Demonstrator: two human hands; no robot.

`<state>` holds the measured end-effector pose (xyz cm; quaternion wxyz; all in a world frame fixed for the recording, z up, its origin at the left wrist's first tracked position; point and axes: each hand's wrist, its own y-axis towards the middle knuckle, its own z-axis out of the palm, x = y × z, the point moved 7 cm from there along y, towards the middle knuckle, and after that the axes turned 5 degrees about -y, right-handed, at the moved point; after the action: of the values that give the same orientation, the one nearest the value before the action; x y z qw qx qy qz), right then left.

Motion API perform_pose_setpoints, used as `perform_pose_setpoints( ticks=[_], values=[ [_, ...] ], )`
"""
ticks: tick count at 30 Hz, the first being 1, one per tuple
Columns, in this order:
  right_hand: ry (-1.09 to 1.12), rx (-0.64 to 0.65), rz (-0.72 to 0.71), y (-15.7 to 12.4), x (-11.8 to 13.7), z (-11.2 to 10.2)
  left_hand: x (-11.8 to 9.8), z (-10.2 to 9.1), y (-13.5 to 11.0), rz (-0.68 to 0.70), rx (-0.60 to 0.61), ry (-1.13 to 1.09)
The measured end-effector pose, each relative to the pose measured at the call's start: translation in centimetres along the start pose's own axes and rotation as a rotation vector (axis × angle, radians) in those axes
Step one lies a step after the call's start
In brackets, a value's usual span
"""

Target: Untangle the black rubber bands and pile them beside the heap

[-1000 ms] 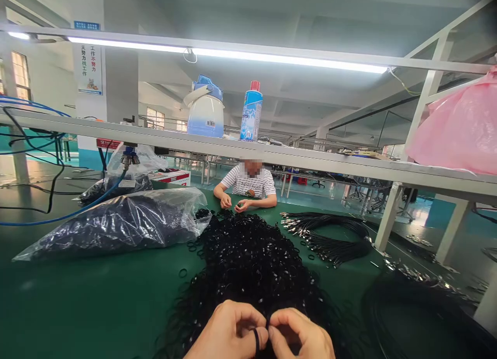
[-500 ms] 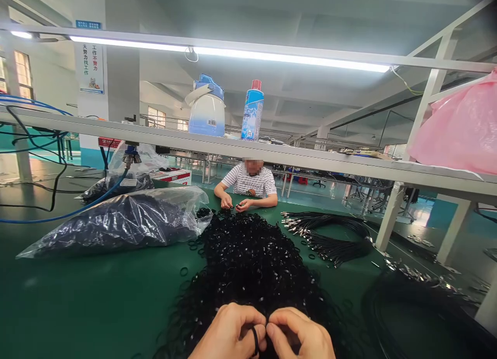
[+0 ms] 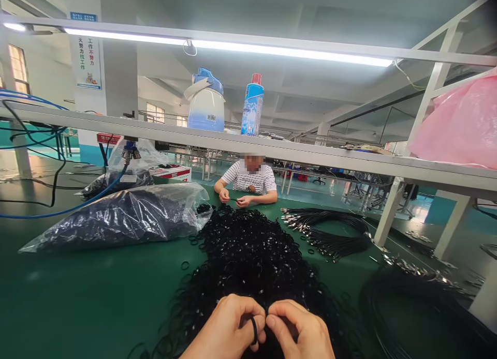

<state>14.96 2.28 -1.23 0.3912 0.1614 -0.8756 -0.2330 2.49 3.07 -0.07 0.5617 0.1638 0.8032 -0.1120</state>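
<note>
My left hand [image 3: 233, 325] is closed in a pinch low in the head view. A thin black ring [image 3: 254, 330] loops across its thumb and looks like a small rubber band. Fingertip to fingertip with it, my right hand [image 3: 298, 328] pinches too. Whatever sits between its fingers is too small and dark to make out. Both hands hover over, or rest at, the near end of a large pile of black rings [image 3: 248, 245] spread on the green table [image 3: 97, 297].
Left of the pile lies a clear plastic bag [image 3: 128, 214] full of dark pieces. Coiled black cables [image 3: 330, 229] with metal ends lie at right, more cables [image 3: 411, 297] nearer. Across the table a person [image 3: 248, 183] handles something small. A shelf [image 3: 303, 148] crosses above.
My hands stay pinched together in nearly the same place, with the black ring still at the left thumb. The view shifts slightly. The person opposite now holds their hands a little differently.
</note>
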Motion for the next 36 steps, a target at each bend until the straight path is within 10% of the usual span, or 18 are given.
perform_pose_setpoints(
  ticks=[12, 17, 24, 36],
  values=[
    [-0.005, -0.054, -0.043, -0.2, 0.7, 0.0, 0.3, 0.5, 0.2, 0.036, 0.012, -0.025],
    [-0.206, -0.137, -0.066, -0.8, 0.8, 0.4, -0.1, 0.1, 0.0, 0.060, -0.116, 0.294],
    [-0.378, -0.234, 0.108, 0.5, -1.4, -5.7, 0.6, -4.1, 0.7, 0.047, -0.345, 0.425],
    [-0.374, -0.160, 0.170, 1.0, -2.7, -7.5, -5.4, -1.2, 4.5, 0.400, -0.050, 0.482]
  ],
)
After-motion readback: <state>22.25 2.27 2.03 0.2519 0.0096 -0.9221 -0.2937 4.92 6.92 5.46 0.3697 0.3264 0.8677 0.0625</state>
